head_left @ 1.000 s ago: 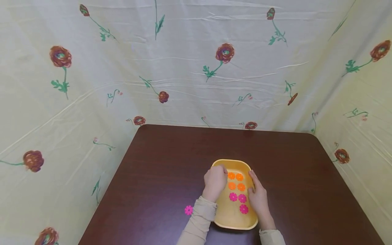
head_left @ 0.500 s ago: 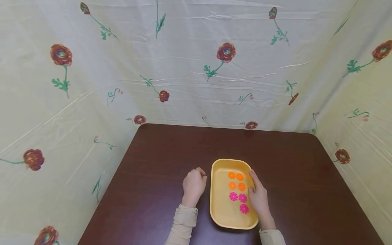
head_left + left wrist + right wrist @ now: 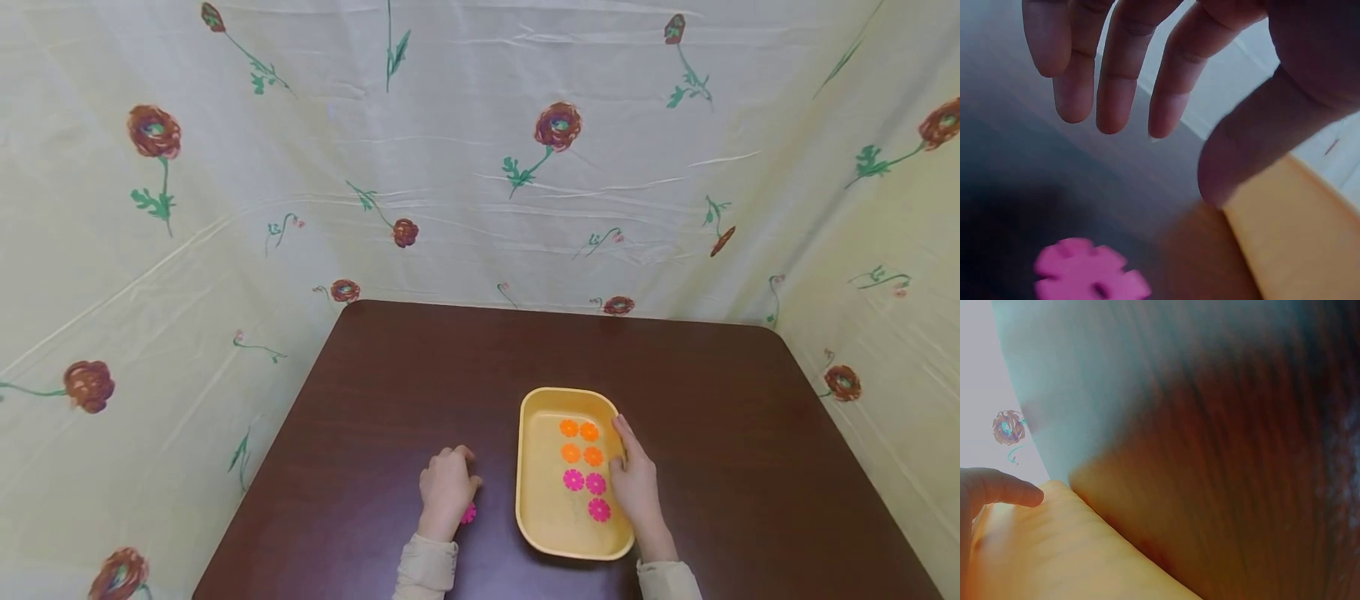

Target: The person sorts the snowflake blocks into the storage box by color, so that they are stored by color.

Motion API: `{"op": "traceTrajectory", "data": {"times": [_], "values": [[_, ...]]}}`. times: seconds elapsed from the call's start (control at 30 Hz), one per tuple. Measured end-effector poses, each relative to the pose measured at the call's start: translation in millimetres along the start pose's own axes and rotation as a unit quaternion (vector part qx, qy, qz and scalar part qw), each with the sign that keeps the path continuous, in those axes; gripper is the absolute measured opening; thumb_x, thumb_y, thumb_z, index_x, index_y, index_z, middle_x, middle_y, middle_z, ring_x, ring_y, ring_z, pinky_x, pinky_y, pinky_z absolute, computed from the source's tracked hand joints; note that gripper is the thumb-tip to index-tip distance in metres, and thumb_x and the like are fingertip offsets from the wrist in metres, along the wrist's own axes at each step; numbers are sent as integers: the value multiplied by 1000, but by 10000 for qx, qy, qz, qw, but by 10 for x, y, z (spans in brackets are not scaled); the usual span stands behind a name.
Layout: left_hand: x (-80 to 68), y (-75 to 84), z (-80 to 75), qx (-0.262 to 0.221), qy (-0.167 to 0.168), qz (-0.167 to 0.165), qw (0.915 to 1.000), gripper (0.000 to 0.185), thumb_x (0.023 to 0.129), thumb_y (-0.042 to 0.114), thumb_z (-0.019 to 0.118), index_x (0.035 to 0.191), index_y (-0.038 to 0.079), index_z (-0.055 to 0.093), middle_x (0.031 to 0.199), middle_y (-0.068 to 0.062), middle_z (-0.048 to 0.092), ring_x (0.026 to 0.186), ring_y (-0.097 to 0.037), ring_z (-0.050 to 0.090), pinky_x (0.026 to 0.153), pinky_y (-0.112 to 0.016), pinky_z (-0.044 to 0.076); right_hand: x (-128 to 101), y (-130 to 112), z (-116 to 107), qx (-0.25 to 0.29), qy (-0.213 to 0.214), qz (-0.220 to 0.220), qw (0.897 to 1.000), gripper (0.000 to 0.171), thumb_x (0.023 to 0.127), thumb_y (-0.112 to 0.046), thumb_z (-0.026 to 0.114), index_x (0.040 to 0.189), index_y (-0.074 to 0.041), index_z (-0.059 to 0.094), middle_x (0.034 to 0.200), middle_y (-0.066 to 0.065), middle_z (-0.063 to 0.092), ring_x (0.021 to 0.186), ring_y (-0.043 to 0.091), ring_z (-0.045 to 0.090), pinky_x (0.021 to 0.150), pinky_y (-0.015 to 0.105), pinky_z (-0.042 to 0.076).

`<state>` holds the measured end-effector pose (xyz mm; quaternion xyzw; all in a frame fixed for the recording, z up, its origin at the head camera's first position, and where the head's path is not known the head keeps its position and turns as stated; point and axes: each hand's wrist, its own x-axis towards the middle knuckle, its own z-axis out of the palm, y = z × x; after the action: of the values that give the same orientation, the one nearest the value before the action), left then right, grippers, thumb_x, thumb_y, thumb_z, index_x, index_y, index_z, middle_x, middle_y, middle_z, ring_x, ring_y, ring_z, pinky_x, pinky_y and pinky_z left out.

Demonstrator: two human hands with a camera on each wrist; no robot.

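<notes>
Two hands noted: left hand (image 3: pixel 445 492) hovers relaxed, grasping nothing, over a pink flower-shaped plastic piece (image 3: pixel 1088 272); right hand (image 3: pixel 636 485) rests, fingers straight, on the yellow rectangular plastic tray (image 3: pixel 542 500) near the worktop's (image 3: pixel 420 375) front edge.

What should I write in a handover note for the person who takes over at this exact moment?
Left hand: open, fingers spread just above the loose pink flower-shaped plastic disc on the dark brown wooden table, not gripping it.
Right hand: rests open on the right rim of the yellow oblong plastic tray.
Done: four orange flower discs and three pink flower discs lie in the tray.
Left: the loose pink disc, left of the tray, is not in it yet.
</notes>
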<state>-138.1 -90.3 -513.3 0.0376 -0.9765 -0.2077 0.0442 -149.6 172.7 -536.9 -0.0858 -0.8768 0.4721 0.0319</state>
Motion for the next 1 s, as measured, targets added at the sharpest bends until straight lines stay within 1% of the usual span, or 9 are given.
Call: {"op": "traceTrajectory", "data": {"times": [0.13, 0.3, 0.47, 0.63, 0.83, 1.0], "values": [[-74, -69, 4, 146, -138, -29, 9998, 36, 58, 21, 83, 89, 13, 67, 82, -7, 60, 78, -30, 57, 64, -44, 42, -6, -3, -3, 1, 13, -4, 10000, 58, 89, 6, 44, 143, -12, 30, 150, 3, 25, 136, 29, 24, 104, 43, 26], [-171, -114, 31, 239, -150, 174, 9995, 40, 54, 23, 85, 89, 14, 67, 82, -7, 60, 76, -29, 56, 62, -43, 42, -12, 1, -6, 11, -16, 13, 10000, 58, 89, 6, 44, 143, -11, 30, 150, 4, 25, 135, 29, 25, 104, 43, 26], [-257, -125, 54, 278, -123, 278, 9992, 39, 51, 18, 83, 86, 13, 66, 80, -6, 59, 73, -28, 56, 60, -41, 41, -12, -3, -15, 27, 25, -23, 10000, 58, 88, 6, 45, 142, -11, 31, 150, 5, 25, 135, 29, 25, 104, 43, 26], [-303, -131, 45, 311, -72, 194, 9993, 35, 50, 16, 83, 80, 13, 64, 76, -5, 56, 73, -27, 55, 60, -41, 41, -14, 1, -16, 20, -12, 23, 10000, 59, 89, 6, 45, 143, -12, 31, 150, 4, 25, 135, 30, 25, 103, 43, 27], [-320, -157, 53, 386, -102, 92, 9992, 40, 46, 19, 87, 73, 13, 59, 73, -5, 53, 71, -27, 54, 60, -41, 39, -3, 13, -13, -24, 28, 5, 10000, 58, 89, 4, 45, 143, -13, 30, 150, 3, 25, 135, 29, 25, 103, 43, 27], [-319, -170, 70, 451, -106, 45, 9989, 40, 45, 18, 88, 69, 14, 56, 72, -5, 51, 71, -27, 53, 60, -41, 39, 1, 18, -14, -18, 2, -12, 10000, 59, 89, 5, 44, 143, -13, 30, 150, 2, 24, 135, 28, 25, 104, 43, 27]]}}
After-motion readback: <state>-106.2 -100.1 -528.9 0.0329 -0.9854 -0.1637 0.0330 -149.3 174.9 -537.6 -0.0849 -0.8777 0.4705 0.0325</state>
